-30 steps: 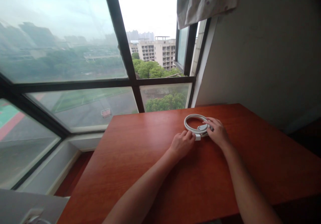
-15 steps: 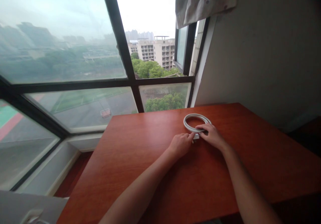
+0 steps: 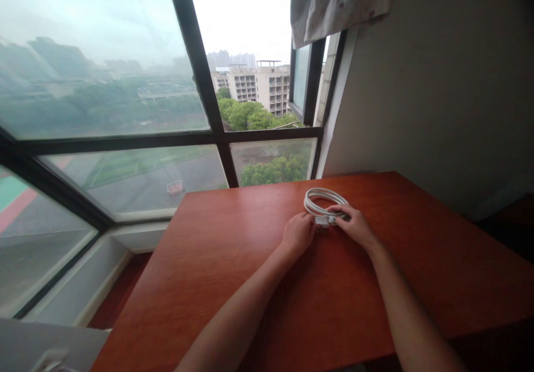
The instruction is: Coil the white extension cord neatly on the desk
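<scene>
A white cable (image 3: 307, 202) is wound into a round coil near the far side of the reddish-brown table. At the near side of the coil sits its pale, blocky connector (image 3: 321, 221), whose exact kind is too small to tell. My right hand (image 3: 354, 226) grips the coil's right side, fingers on top and thumb beside the connector. On the other side, my left hand (image 3: 299, 234) has its fingers curled and closed against the connector's left end. The left fingertips are partly hidden behind the hand.
The wooden table (image 3: 217, 261) reaches to a dark-framed window (image 3: 223, 133) at the back and left. A pane (image 3: 308, 83) stands open beneath a hanging curtain (image 3: 337, 8). A grey wall (image 3: 417, 105) rises on the right.
My left hand has shifted slightly left, and more of the connector shows between the hands. The connector has turned and the coil's strands have spread a little. My right hand keeps its grip.
</scene>
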The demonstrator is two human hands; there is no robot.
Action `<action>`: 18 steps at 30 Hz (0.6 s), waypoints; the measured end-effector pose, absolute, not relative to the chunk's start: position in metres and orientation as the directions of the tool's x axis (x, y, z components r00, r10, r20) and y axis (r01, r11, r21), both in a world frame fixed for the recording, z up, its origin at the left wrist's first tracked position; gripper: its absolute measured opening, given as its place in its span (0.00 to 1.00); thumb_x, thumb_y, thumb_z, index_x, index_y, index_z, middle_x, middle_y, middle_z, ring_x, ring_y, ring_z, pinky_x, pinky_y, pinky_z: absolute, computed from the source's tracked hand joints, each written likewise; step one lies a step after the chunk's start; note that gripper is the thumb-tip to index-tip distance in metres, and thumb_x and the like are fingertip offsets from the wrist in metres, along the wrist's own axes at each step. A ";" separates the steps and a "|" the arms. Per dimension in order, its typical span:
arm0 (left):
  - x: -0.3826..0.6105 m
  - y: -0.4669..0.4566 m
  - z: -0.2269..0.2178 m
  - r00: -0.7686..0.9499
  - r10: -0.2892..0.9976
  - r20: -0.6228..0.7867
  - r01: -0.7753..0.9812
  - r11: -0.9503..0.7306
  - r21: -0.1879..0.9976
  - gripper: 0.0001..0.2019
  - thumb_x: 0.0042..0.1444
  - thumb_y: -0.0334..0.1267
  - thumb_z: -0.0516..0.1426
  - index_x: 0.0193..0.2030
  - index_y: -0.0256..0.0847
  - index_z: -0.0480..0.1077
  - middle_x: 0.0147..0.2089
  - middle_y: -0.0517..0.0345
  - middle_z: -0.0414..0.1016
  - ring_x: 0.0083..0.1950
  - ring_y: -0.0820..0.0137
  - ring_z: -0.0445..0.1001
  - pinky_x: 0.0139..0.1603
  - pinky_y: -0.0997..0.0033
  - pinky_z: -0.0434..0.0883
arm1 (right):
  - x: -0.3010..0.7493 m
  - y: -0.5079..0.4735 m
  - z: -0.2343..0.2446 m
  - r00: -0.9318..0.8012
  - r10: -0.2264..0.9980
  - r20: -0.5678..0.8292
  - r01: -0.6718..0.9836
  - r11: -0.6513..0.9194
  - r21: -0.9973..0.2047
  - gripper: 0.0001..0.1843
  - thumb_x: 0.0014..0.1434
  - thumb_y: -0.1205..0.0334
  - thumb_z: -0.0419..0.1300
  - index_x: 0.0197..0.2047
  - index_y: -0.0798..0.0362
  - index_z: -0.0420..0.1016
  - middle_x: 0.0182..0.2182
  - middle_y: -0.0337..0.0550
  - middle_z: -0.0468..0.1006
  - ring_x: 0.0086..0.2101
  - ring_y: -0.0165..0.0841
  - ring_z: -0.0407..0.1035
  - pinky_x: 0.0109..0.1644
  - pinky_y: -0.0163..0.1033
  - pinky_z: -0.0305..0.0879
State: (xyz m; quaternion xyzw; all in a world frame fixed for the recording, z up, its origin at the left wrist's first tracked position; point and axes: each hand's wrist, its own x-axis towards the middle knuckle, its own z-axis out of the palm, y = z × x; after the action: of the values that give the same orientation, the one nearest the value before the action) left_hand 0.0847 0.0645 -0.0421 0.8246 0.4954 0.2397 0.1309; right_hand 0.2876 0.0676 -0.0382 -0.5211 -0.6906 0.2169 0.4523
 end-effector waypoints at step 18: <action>0.065 0.068 -0.035 0.395 0.908 0.140 0.683 -0.392 0.616 0.12 0.55 0.45 0.58 0.43 0.42 0.74 0.38 0.57 0.78 0.36 0.69 0.74 0.36 0.74 0.68 | 0.287 0.062 -0.028 -0.144 0.806 0.574 0.647 0.515 -0.562 0.11 0.56 0.64 0.55 0.39 0.49 0.78 0.40 0.44 0.80 0.45 0.39 0.72 0.54 0.46 0.66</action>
State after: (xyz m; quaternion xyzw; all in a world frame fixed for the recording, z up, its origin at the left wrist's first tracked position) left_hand 0.0652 0.0685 -0.0353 0.8004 0.4968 0.2357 0.2388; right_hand 0.2867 0.0624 -0.0284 -0.4839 -0.7510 0.0903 0.4400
